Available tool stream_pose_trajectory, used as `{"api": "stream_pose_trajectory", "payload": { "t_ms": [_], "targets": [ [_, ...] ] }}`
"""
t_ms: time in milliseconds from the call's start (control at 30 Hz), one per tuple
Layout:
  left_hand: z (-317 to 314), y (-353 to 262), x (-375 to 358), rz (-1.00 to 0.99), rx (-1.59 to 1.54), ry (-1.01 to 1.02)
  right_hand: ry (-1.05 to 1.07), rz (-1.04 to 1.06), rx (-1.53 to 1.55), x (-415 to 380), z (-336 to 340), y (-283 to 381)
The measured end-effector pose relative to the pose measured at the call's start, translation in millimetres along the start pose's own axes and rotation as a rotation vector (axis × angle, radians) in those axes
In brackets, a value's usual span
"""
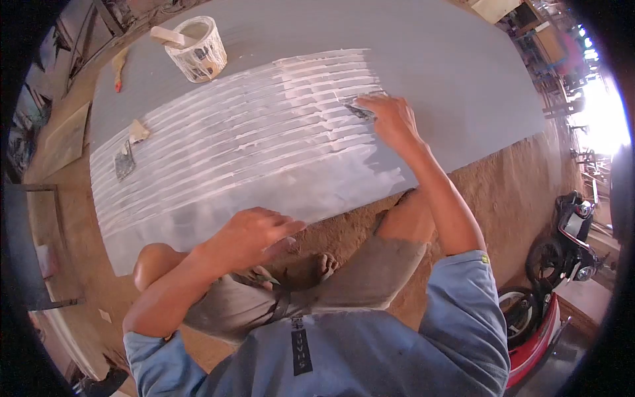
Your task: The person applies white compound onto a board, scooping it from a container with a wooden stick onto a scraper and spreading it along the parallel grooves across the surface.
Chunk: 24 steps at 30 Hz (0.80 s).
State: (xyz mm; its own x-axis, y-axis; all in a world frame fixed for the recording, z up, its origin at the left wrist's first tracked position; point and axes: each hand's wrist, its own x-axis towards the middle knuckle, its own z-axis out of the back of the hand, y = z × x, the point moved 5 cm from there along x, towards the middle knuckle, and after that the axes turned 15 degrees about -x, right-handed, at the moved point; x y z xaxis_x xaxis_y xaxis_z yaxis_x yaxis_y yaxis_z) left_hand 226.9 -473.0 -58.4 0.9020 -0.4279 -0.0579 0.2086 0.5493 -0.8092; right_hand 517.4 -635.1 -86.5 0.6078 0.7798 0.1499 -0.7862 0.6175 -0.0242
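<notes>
My right hand [395,119] is closed on a flat scraper [360,108], its blade lying against the grey panel [456,86] at the right end of white filler stripes [264,116]. The blade is partly hidden under my fingers. Over the panel's near edge, by my knee, hangs my left hand [248,235], its fingers loosely bent and apart, with nothing visible in it. A second scraper [124,162], with a pale handle, lies on the stripes at the left. Further back, a filler-smeared bucket [202,56] stands on the panel with a wooden stick [169,36] in it.
A brush-like tool with a red tip [119,69] lies at the panel's far left corner. Brown dirt ground [489,192] surrounds the panel. Motorbikes [552,255] stand at the right, and a dark frame [46,245] is at the left.
</notes>
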Motion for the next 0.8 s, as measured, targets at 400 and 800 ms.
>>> {"api": "stream_pose_trajectory", "payload": {
  "t_ms": [400, 800],
  "targets": [
    [-7.1, 2.7, 0.5, -0.050, -0.055, -0.047, 0.086, -0.030, -0.074, -80.5, 5.0, 10.0],
    [-11.1, -3.3, 7.7, -0.002, -0.079, 0.016, 0.165, -0.041, -0.078, -159.8, 8.2, 24.6]
  ]
}}
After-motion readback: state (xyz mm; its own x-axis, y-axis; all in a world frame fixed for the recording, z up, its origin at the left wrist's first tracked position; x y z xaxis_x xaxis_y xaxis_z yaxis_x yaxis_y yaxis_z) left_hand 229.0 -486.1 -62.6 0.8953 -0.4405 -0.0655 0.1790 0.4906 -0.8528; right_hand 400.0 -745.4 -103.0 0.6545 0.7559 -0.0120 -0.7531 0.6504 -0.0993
